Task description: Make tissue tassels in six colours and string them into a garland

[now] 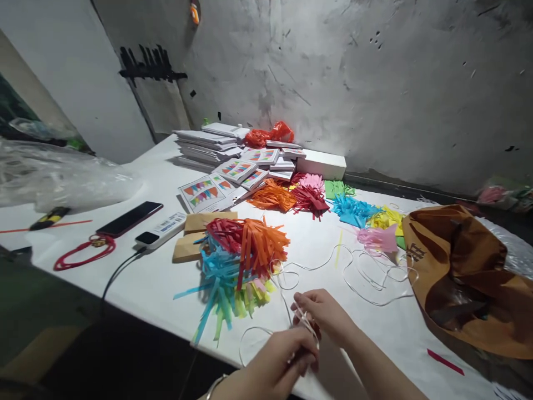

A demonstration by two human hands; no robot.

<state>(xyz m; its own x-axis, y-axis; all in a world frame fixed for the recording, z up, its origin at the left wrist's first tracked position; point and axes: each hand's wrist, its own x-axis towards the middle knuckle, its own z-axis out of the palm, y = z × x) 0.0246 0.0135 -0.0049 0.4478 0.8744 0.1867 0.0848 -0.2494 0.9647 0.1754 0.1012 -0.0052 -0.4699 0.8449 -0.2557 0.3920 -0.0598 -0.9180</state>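
White string [284, 304] runs between my two hands near the table's front edge. My left hand [287, 355] is closed, fingers curled around part of the string. Just above it, my right hand [322, 315] pinches the same string between thumb and fingers. Loops of it trail across the table to the right, towards a brown fabric bag. A bundle of paper tassels [244, 250] in red, orange, blue and yellow-green lies left of my hands, partly on brown cardboard pieces [187, 247]. One string loop touches or passes beside its right edge; I cannot tell which.
Further tassels [272, 195] lie behind in colour groups. Printed cards [206, 191] and white stacks [208, 147] stand at the back. A phone [130, 218], a cabled white device [161, 230] and a red cord [85, 253] are left; the brown bag [433, 239] is right.
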